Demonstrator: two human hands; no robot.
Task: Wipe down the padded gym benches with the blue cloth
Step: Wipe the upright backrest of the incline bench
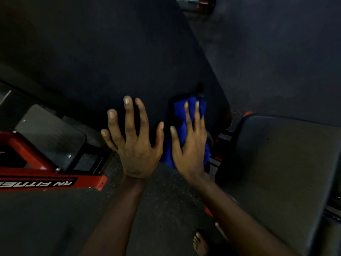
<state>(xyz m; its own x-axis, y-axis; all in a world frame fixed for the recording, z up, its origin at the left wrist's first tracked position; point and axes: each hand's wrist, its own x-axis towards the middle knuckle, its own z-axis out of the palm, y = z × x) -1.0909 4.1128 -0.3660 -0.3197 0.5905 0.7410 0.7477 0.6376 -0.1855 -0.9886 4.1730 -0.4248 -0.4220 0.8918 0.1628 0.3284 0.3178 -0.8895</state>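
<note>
A long dark padded bench (pixel 114 58) runs from the upper left toward the centre of the view. The blue cloth (pixel 184 119) lies bunched at the bench's near right corner. My right hand (pixel 190 145) presses flat on the cloth, fingers spread and pointing away from me. My left hand (pixel 132 141) rests flat on the bare pad just left of the cloth, fingers apart, holding nothing. A second padded seat (pixel 280 163) stands at the right.
A red steel frame (pixel 55 180) with white lettering and a dark footplate (pixel 51 133) lies at the left. Speckled dark floor (pixel 166 200) fills the gap between the benches. My bare foot (pixel 200 244) shows at the bottom. Chrome and red equipment (pixel 195 4) sits at the top.
</note>
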